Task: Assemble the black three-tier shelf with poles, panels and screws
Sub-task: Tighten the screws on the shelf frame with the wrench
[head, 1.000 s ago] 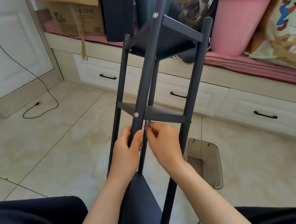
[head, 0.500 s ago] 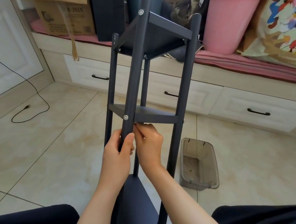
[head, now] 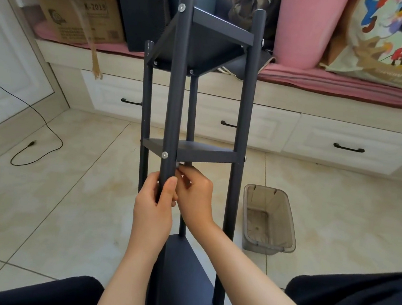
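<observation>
The black three-tier shelf (head: 241, 122) stands upright on the floor between my knees, with its poles and three panels joined. Silver screw heads show on the near pole (head: 175, 95), one at the middle panel (head: 207, 153). My left hand (head: 155, 212) grips the near pole just below the middle panel. My right hand (head: 194, 196) reaches behind that pole, fingertips pinched together right under the middle panel's near corner. What they pinch is hidden; a small pale bit shows at the fingertips.
A small grey plastic bin (head: 268, 221) sits on the tiled floor right of the shelf. Behind stands a white drawer bench (head: 344, 147) with a cardboard box (head: 80, 20), a pink bucket (head: 310, 27) and a cartoon bag. A black cable (head: 34, 144) lies left.
My right hand's fingertips moved up closer to the underside of the middle panel. My view shifted slightly right and down. My left hand's grip on the pole is unchanged.
</observation>
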Available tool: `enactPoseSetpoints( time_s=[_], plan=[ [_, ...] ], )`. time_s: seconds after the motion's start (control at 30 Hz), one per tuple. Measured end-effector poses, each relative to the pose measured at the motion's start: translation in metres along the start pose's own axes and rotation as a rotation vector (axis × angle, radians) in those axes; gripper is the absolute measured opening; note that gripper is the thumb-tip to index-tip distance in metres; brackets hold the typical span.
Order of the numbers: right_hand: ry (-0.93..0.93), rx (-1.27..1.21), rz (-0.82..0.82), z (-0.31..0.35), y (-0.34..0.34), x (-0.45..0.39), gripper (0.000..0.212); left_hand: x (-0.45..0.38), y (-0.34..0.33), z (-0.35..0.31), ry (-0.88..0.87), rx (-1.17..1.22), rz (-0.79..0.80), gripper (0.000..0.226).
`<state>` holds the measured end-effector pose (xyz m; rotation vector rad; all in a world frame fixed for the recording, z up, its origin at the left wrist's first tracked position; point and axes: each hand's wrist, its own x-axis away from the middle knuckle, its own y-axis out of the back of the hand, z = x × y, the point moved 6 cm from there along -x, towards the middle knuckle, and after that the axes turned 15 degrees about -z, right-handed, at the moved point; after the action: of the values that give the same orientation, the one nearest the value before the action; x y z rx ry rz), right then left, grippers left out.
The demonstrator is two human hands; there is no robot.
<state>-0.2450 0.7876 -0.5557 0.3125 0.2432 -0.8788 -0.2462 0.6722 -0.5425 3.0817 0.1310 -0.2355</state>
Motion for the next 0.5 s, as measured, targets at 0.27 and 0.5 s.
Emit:
enactPoseSetpoints(
  time_s=[0.27,0.5],
  plan=[
    [-0.004,0.158,0.125,0.005,0.027,0.003,0.020,0.003,-0.002,0.000,-0.007,-0.019,0.017,0.012],
    [0.055,0.268,0.208,0.024,0.039,0.003,0.022,0.004,-0.002,-0.001,-0.008,-0.037,0.018,0.011]
  ],
)
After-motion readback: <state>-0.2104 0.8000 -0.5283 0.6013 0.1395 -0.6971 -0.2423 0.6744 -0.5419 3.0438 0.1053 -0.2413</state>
